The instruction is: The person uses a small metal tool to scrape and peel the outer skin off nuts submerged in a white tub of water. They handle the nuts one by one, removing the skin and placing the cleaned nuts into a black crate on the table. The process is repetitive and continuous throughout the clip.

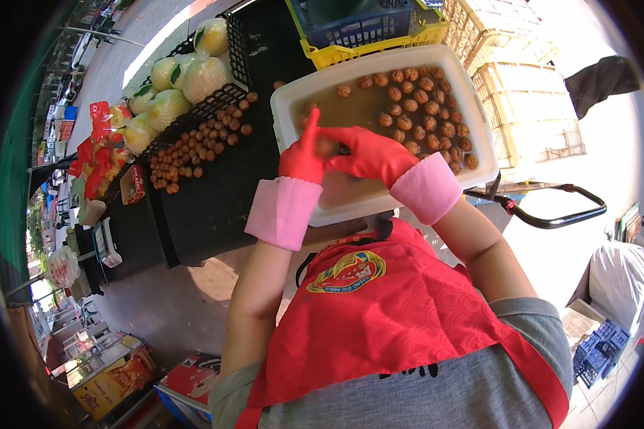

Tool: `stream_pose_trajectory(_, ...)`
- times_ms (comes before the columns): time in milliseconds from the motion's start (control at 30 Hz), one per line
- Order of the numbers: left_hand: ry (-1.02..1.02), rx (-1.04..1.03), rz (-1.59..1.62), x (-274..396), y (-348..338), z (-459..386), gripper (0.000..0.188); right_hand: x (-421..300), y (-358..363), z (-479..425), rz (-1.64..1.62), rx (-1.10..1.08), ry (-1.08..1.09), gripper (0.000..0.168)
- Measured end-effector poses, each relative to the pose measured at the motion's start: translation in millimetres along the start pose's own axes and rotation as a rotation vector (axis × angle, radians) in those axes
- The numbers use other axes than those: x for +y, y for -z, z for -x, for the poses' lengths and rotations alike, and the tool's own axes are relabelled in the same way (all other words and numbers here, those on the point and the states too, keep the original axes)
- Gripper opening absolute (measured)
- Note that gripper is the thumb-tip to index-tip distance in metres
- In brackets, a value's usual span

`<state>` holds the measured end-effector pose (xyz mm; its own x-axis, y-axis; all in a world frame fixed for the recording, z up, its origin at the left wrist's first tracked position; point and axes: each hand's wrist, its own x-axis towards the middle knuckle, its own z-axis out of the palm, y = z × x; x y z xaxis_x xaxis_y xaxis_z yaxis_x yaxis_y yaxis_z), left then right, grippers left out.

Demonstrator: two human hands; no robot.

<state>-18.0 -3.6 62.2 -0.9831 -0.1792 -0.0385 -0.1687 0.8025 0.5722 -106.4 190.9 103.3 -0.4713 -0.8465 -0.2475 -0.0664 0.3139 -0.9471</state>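
Both hands wear red rubber gloves with pink cuffs and meet above the left part of a white plastic tub (385,56) of murky water. A blurred brown walnut (326,147) is between them. My right hand (373,153) reaches in from the right, its thumb and fingers closed around the walnut. My left hand (303,158) is against the walnut's left side, one finger pointing up; its grip is partly hidden. Many wet walnuts (420,96) lie in the tub's right half, a few at its upper left.
Left of the tub, a dark tabletop (209,198) bears a pile of walnuts (198,145) beside a black plastic basket (239,51) of wrapped pomelos (206,79). Behind the tub are stacked yellow (375,45) and blue crates (354,33). Woven baskets (520,107) and a black cart handle (563,217) are at right.
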Motion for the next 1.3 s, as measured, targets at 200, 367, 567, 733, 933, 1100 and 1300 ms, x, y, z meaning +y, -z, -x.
stream_pose_trajectory(200,0.058,-0.048,0.103,29,33,-8,0.079,18,-14,1,-0.29,0.195,0.191,0.054)
stream_pose_trajectory(367,-0.031,-0.082,0.325,1,18,-3,0.066,21,-20,2,-0.183,0.307,0.198,0.05)
stream_pose_trajectory(567,0.087,-0.177,0.897,18,16,7,0.054,37,-26,-4,0.277,0.547,0.318,0.049)
stream_pose_trajectory(733,0.081,-0.37,1.052,33,33,5,0.055,41,-32,-8,0.427,0.593,0.297,0.048)
stream_pose_trajectory(933,0.121,0.136,0.984,-15,-44,10,0.055,36,-51,-23,0.562,0.52,0.196,0.035)
stream_pose_trajectory(1100,0.254,0.012,1.254,0,-22,19,0.047,30,-39,-10,0.317,0.403,0.389,0.029)
stream_pose_trajectory(1300,0.46,0.084,1.167,-16,-19,15,0.037,63,-13,-25,0.511,0.529,-0.101,0.038)
